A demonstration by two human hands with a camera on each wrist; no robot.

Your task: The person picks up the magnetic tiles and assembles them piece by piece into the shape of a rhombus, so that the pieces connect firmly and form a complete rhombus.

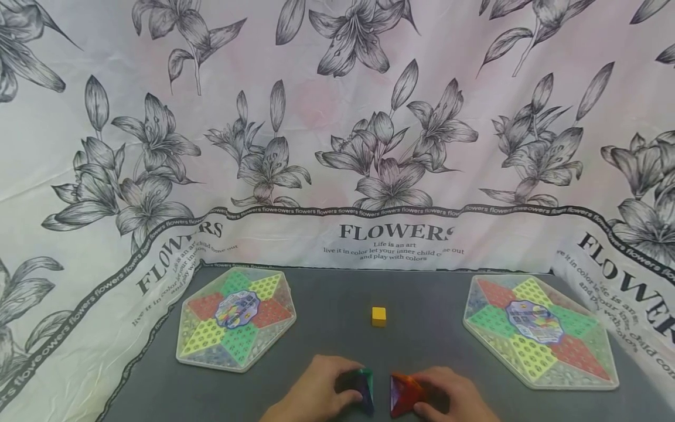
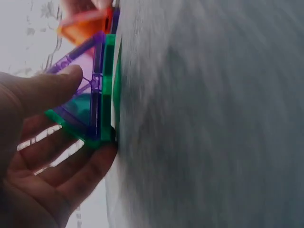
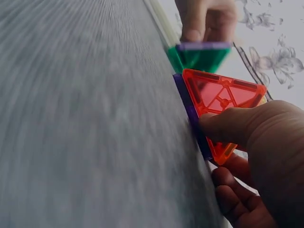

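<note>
My left hand (image 1: 324, 390) grips a piece built of see-through purple and green triangular magnetic tiles (image 2: 97, 90), thumb on a purple tile and fingers behind the green one. In my right hand (image 1: 448, 392) is a similar piece of red, orange and purple tiles (image 3: 223, 97), with the thumb pressed on the red face. Both pieces are low at the grey table top, facing each other with a narrow gap between them in the head view. Beyond the hands, a small yellow cube (image 1: 378, 316) sits on the table. The fingers partly hide both pieces.
A hexagonal Chinese checkers set (image 1: 187, 357) in a clear case lies on the left, and a second such case (image 1: 606, 384) on the right. A white cloth (image 1: 390, 261) printed with flowers hangs around the back and sides of the grey table (image 1: 332, 316).
</note>
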